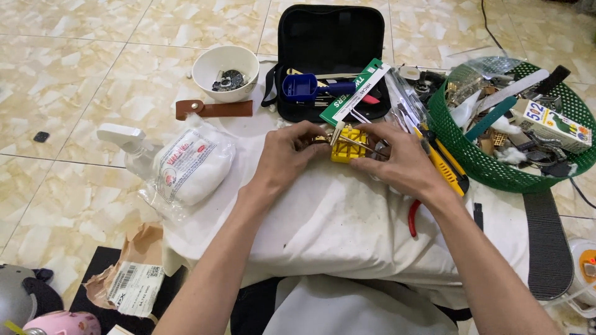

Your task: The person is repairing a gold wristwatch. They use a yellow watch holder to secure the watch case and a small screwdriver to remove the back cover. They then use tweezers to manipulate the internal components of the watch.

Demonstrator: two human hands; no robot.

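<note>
Near the far edge of the white cloth [347,217], both hands are partly hiding a small yellow plastic block-shaped holder [349,142]. The left hand [287,155] is curling its fingers around its left side; the right hand [403,162] is pinching thin metal tweezers [360,145] lying crosswise over it, tips leftward.

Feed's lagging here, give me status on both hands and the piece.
Left hand and right hand both closed on yellow holder block. Block resting on white cloth. Nothing blocking.
</note>
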